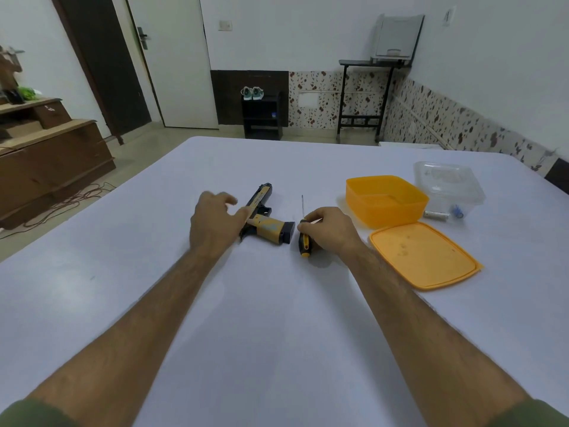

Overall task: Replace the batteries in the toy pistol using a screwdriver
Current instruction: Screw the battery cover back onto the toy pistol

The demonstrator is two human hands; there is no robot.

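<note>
Toy pistol [267,221]: laid flat on the white table [246,303], barrel pointed away, grip turned to the right; yellow and black body
Left hand [212,221]: placed just left of the pistol, fingers loosely spread and somewhat blurred; the thumb is seen against the rear of the slide, nothing is grasped
Right hand [328,229]: fingers curled round the handle of the screwdriver [304,234], which is held low, at or just above the table (contact with the surface cannot be told)
Screwdriver: black and yellow handle nearest the person, thin shaft pointed away; positioned just right of the pistol grip, apart from it
Yellow box [386,200]: open, set to the right of the right hand
Yellow lid [425,255]: laid flat on the table in front of the box, near the right forearm
Clear container [448,188]: behind and right of the yellow box; small items are seen at its base, among them a pale cylinder (identity not clear)
</note>
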